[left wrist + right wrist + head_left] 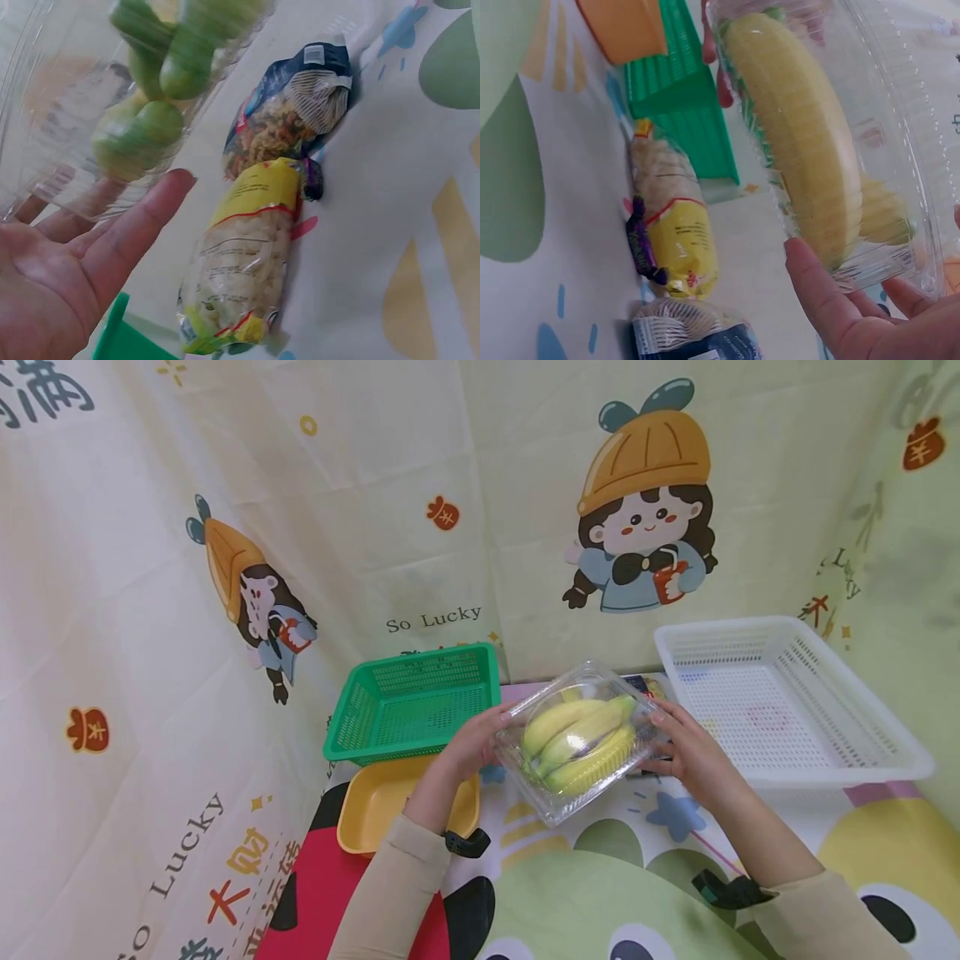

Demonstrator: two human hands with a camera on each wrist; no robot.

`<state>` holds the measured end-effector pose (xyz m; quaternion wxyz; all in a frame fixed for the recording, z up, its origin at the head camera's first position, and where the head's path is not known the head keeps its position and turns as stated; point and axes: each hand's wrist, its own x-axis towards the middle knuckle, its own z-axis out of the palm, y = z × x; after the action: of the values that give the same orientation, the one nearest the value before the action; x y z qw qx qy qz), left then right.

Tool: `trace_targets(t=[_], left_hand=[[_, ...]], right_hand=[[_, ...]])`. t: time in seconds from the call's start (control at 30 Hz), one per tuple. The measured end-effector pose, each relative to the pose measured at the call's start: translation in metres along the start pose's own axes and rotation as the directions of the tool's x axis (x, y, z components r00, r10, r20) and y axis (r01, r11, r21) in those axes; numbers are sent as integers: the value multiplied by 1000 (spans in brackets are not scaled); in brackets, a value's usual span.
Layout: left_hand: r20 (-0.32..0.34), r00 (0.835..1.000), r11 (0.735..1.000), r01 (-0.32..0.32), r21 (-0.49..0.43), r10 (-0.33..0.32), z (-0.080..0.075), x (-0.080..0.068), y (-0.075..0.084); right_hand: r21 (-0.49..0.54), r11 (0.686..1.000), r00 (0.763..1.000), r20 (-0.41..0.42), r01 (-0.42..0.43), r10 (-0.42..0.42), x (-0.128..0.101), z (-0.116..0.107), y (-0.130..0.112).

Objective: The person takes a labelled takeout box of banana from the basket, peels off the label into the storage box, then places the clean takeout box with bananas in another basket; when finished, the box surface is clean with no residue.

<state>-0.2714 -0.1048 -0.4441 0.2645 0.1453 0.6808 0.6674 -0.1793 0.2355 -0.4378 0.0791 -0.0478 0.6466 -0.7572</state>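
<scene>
Both hands, the left hand (468,747) and right hand (693,756), cradle the clear clamshell (581,739) of bananas (577,739) by its ends, fingers mostly straight; thin, slick plastic, probably flexing; support it underneath.

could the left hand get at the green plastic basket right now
Probably not at once: the left hand is pressed against the clear plastic clamshell of bananas, sharing its hold with the right hand. The green plastic basket sits just behind it, nothing between.
</scene>
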Motion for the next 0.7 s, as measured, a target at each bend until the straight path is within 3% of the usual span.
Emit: trace_targets(t=[0.27, 0.4, 0.57, 0.7], left_hand=[[-95, 993, 997, -68, -43, 63, 9, -4, -5], [-191, 979, 991, -88, -104, 67, 17, -8, -3], [-361, 931, 984, -115, -138, 58, 30, -11, -2], [-459, 885, 987, -135, -89, 79, 42, -13, -7]], right_hand=[[-104, 994, 999, -30, -37, 34, 2, 1, -7], [-138, 989, 998, -47, -56, 50, 1, 0, -8], [-232, 970, 997, -38, -73, 66, 1, 4, -5], [-242, 968, 998, -15, -69, 67, 1, 12, 0]])
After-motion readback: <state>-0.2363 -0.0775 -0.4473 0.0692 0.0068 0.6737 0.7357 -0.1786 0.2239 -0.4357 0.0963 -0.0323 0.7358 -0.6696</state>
